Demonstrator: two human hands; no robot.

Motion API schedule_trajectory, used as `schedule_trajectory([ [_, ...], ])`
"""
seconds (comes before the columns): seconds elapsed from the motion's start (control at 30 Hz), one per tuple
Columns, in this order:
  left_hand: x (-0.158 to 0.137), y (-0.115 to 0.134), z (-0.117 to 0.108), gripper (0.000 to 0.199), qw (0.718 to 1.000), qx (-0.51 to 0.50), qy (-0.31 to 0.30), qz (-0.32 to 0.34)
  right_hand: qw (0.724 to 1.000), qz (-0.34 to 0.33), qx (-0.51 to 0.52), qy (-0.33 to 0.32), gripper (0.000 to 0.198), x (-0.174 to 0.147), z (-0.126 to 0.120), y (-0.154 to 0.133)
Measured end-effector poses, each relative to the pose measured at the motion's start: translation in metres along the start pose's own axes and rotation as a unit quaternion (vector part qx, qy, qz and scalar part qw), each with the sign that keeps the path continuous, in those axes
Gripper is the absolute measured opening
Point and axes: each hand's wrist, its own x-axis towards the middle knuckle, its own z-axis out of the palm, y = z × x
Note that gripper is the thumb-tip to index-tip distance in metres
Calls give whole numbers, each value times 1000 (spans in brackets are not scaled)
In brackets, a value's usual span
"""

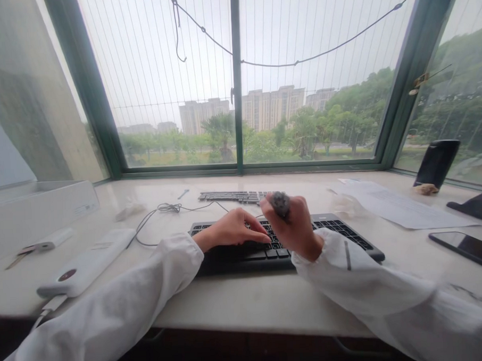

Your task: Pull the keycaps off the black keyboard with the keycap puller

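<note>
Right hand (293, 226) is clamped around a dark round-ended tool (280, 204) above the keyboard (347, 234).

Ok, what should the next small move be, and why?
Probably brace the keyboard with the left hand: its fingertips sit low over it, contact unclear, while the right hand grips a dark, round-ended handle above it.

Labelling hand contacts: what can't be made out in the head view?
All in head view:
Far end of the dark round-ended tool: hidden by the right hand.
Part of the keyboard: covered by the left hand.
Flat phone: cut off by right edge.
Any writing on the paper: too faint.
</note>
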Motion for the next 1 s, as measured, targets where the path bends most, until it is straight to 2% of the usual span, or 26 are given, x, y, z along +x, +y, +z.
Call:
schedule_trajectory([
  [0.03,0,1,-1,44,1000,1,16,-10,999,-11,-35,-17,29,7,-6,6],
  [0.17,0,-4,-11,43,992,26,121,-23,974,-48,-117,-188,2,25,-26,32],
  [0.23,1,-8,-16,40,988,39,148,-28,959,-57,-138,-242,17,28,-29,43],
  [0.3,2,-13,-19,38,986,44,157,-30,948,-66,-161,-266,27,28,-29,51],
  [0.4,3,-17,-20,38,985,47,163,-25,941,-77,-190,-268,30,27,-25,58],
  [0.7,2,-16,-18,36,987,33,159,3,945,-78,-212,-236,23,28,-21,69],
  [0.87,2,-17,-18,35,988,16,154,-2,959,-30,-184,-214,37,29,-18,72],
  [1.0,2,-18,-18,35,989,2,147,1,960,-34,-170,-219,41,30,-18,75],
])
